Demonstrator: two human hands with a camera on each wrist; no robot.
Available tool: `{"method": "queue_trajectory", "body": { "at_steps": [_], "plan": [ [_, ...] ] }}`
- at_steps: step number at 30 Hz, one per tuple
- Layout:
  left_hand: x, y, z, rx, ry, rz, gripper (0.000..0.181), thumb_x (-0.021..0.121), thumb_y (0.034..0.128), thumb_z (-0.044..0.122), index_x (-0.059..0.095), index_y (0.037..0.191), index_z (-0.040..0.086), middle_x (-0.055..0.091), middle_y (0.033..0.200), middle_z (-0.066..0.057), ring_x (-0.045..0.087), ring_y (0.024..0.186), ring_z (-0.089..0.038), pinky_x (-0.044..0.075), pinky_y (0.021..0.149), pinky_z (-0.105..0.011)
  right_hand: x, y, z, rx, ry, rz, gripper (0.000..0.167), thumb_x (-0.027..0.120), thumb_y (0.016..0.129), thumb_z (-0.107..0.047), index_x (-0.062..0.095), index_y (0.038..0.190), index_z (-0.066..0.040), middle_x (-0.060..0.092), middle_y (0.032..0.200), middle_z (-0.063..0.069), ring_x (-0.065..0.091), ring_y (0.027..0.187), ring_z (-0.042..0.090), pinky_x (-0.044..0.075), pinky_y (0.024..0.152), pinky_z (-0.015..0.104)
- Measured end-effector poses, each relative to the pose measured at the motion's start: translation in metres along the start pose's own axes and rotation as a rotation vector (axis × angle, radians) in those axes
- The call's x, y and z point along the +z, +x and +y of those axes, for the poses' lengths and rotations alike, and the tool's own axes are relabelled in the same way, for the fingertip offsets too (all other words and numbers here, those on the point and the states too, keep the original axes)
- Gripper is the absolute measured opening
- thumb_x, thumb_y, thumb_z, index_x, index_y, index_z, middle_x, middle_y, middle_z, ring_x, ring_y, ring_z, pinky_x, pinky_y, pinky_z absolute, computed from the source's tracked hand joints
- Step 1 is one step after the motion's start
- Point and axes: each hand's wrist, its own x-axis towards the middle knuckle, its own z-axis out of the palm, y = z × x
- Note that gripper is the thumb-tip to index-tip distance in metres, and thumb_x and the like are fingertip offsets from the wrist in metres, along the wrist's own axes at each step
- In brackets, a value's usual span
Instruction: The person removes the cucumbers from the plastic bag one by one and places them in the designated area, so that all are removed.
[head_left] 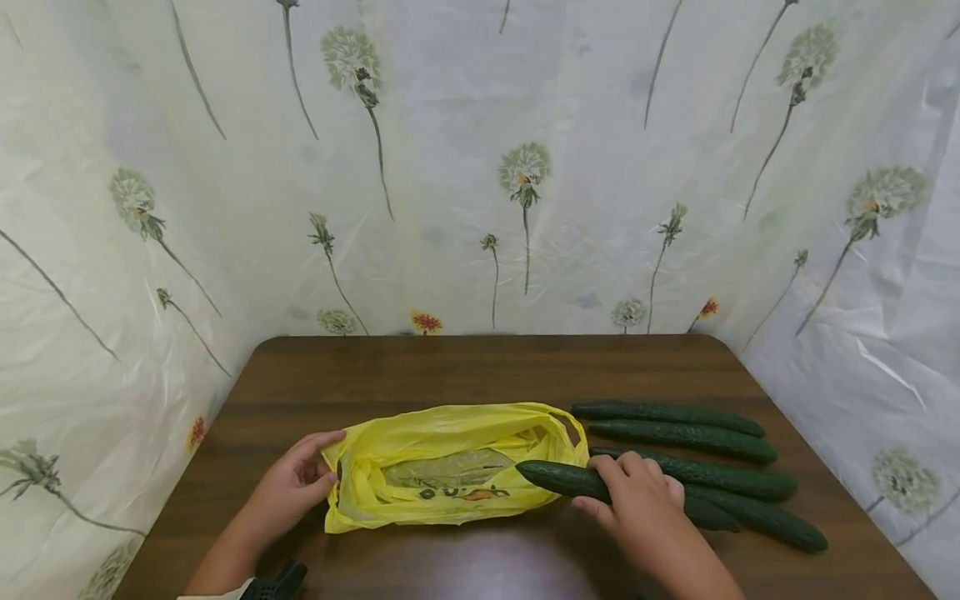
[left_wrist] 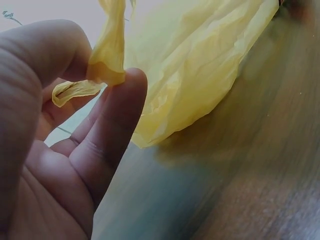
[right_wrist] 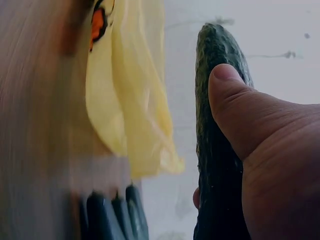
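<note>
A yellow plastic bag (head_left: 450, 419) lies on the table with its mouth spread open and printed marks showing inside. My left hand (head_left: 281, 487) is at the bag's left end. Up close in the left wrist view, its thumb and finger pinch a strip of the yellow plastic (left_wrist: 111, 55). My right hand (head_left: 647, 510) grips a dark green cucumber (head_left: 557, 477), whose tip points left over the bag's right end. The thumb lies along the cucumber's side in the right wrist view. Several more cucumbers (head_left: 682, 439) lie roughly side by side to the right of the bag.
Beneath everything is a dark brown wooden table (head_left: 420, 371) with rounded far corners. A white curtain (head_left: 442, 167) printed with dandelions hangs behind it and along both sides. A black band (head_left: 277, 581) is on the left wrist.
</note>
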Motion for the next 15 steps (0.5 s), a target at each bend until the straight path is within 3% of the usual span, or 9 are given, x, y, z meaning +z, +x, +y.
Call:
{"method": "queue_trajectory", "body": {
  "at_steps": [5, 12, 15],
  "plan": [
    [0.001, -0.001, 0.001, -0.019, -0.005, -0.001, 0.052, 0.068, 0.0993, 0.002, 0.055, 0.149, 0.01, 0.055, 0.13, -0.015, 0.059, 0.078, -0.012, 0.051, 0.06, -0.028, -0.001, -0.004, 0.02, 0.03, 0.0, -0.005, 0.056, 0.072, 0.094, -0.056, 0.061, 0.139, -0.024, 0.06, 0.114, 0.003, 0.051, 0.098, 0.026, 0.039, 0.081, 0.057],
    [0.001, -0.001, 0.0, -0.037, -0.02, -0.006, 0.053, 0.067, 0.0993, 0.002, 0.055, 0.15, 0.01, 0.055, 0.133, -0.015, 0.06, 0.079, -0.012, 0.051, 0.06, -0.028, 0.001, -0.01, 0.04, 0.062, -0.006, -0.066, 0.06, 0.069, 0.094, -0.06, 0.059, 0.143, -0.027, 0.057, 0.113, 0.003, 0.045, 0.089, 0.023, 0.033, 0.073, 0.044],
    [0.002, -0.001, 0.0, -0.04, -0.031, -0.009, 0.053, 0.067, 0.0997, 0.002, 0.055, 0.15, 0.011, 0.054, 0.134, -0.016, 0.06, 0.079, -0.013, 0.051, 0.06, -0.028, 0.003, -0.012, 0.046, 0.064, -0.011, -0.075, 0.057, 0.07, 0.093, -0.061, 0.059, 0.141, -0.03, 0.057, 0.112, 0.002, 0.045, 0.09, 0.022, 0.035, 0.074, 0.046]
  ]
}}
